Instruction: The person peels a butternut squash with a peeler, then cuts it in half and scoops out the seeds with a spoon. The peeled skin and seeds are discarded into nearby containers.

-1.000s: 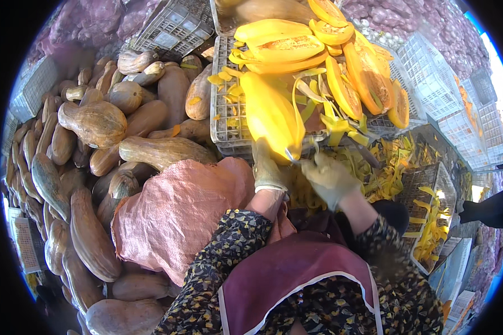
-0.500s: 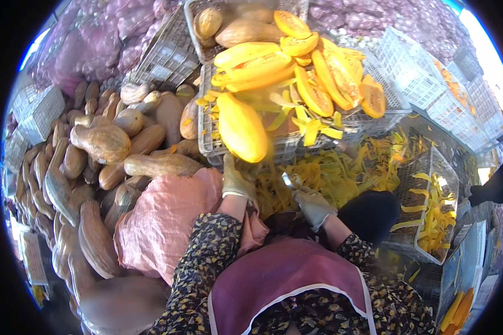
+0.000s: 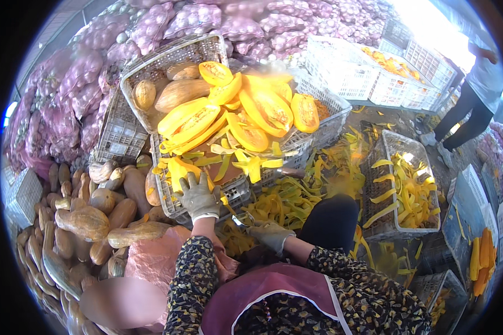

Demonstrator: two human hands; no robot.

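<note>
A peeled yellow pumpkin lies at the near left corner of a plastic crate. My left hand, in a grey-green glove, is gripping its near end with fingers spread over the top; the palm side is hidden. In my gloved right hand is a metal peeler, just right of and below the left hand. An orange-yellow strip of peel shows between the two hands. Beyond the peeled pumpkin, several peeled, halved pumpkins are piled on the crates, some with seeds showing.
Unpeeled pumpkins heap up at left, beside a pink sack. Peelings cover the ground ahead and fill a crate at right. White crates and net bags stand behind; another person is at far right.
My left hand has moved from below the peeled pumpkin onto its near end. The pumpkin now shows much shorter. My right hand with the peeler is closer to the left. The view has shifted.
</note>
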